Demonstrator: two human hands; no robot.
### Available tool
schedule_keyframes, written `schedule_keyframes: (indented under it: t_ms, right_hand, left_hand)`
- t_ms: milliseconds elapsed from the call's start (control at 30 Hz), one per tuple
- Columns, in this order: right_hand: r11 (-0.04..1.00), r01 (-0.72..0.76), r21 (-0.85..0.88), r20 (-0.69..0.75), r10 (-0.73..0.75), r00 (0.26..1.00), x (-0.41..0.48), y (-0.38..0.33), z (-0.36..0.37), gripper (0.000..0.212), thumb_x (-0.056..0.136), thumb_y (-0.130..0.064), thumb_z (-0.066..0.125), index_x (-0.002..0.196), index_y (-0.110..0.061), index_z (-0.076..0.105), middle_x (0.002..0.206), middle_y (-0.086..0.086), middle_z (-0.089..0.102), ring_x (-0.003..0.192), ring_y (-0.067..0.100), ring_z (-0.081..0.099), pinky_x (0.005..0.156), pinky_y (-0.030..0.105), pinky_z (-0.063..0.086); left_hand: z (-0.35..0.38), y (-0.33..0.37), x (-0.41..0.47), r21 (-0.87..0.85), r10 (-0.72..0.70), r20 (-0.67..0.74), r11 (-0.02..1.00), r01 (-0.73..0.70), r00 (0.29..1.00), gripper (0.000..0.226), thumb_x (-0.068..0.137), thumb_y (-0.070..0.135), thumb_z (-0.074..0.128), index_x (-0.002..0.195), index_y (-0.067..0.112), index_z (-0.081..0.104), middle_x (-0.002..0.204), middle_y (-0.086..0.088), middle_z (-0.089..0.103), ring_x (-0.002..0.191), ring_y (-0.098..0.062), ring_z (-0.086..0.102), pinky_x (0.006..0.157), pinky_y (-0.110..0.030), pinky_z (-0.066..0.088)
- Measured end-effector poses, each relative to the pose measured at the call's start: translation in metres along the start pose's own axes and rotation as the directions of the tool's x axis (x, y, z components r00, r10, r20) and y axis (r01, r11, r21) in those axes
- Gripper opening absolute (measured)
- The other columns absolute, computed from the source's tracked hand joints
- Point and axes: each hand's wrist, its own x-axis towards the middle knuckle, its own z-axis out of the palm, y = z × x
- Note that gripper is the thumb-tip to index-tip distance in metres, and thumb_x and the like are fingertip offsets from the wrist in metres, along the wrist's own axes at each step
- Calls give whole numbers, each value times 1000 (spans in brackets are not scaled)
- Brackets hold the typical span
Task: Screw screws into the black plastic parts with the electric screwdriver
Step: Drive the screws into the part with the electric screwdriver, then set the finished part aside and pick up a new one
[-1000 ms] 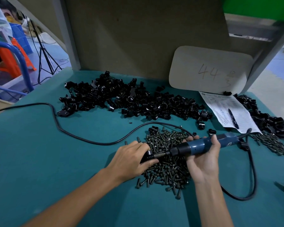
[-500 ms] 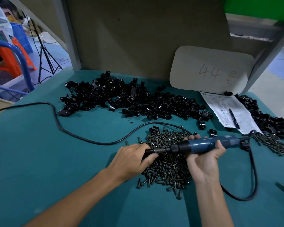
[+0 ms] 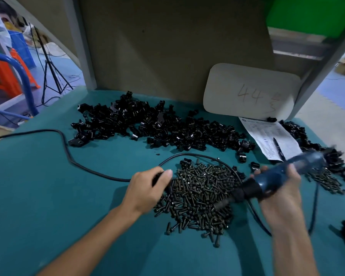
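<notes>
Head view, bench covered in teal felt (image 3: 48, 196).

Left hand (image 3: 145, 188): fingers curled round a small black plastic part (image 3: 157, 179), thumb on top, at the left edge of the loose heap of dark metal screws (image 3: 199, 194).

Right hand (image 3: 281, 198): wrapped round the blue-barrelled electric screwdriver (image 3: 267, 181), motion-blurred.

Change vs. 0.5 s ago: then the driver lay almost level with its bit at the held part. It has now drawn off to the right and tilts, black nose low over the screw heap and rear end raised. Tool and part are well apart. Left hand has shifted only slightly.

Unchanged:
- the long pile of black plastic parts (image 3: 157, 128) along the back
- the black power cord (image 3: 88, 166) looping past the screws
- the printed sheet (image 3: 267, 134) with a pen (image 3: 278, 146) on it
- the white rounded board (image 3: 251, 90) marked "44"
</notes>
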Motion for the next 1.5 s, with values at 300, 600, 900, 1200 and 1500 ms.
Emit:
schedule_keyframes:
  t_ms: [300,600,900,1200,1500]
  right_hand:
    - [127,128,-984,114,-113,987,-14,15,-36,29,92,-33,74,95,-11,56,86,8,57,80,31,57,71,42,47]
    - [481,266,-836,264,-73,962,-67,4,-25,40,108,-41,44,145,-29,54,140,-16,58,132,-4,49,110,18,38]
    - [593,207,-778,20,-306,952,-82,-24,-102,19,108,-32,50,111,-30,69,85,-16,68,75,7,62,68,25,54]
    - [189,-288,-939,-344,-574,743,-62,-85,-244,24,106,-39,49,106,-15,45,82,4,56,81,31,51,69,42,36]
    - [-60,-385,-921,-275,-599,752,-54,-88,-246,42,103,-23,57,142,-7,54,126,28,58,111,47,57,92,52,47]
  left_hand:
    - [33,28,11,-191,-128,26,973,131,991,41,96,67,45,99,30,63,78,-2,63,63,-17,56,62,-40,46]
    - [101,77,0,-150,84,213,987,-52,974,50,94,74,23,125,41,45,114,17,60,110,-5,57,89,-31,42]
    - [129,100,-11,-175,165,389,979,-103,906,55,93,73,31,141,48,43,139,19,54,128,-7,51,108,-41,40]
    - [86,39,13,-58,-123,126,990,131,984,41,100,60,42,137,42,41,128,6,61,108,-15,58,88,-48,48]
    - [28,-3,45,-2,-243,-220,969,248,945,38,93,55,45,128,38,47,112,12,59,92,-14,59,86,-50,49]
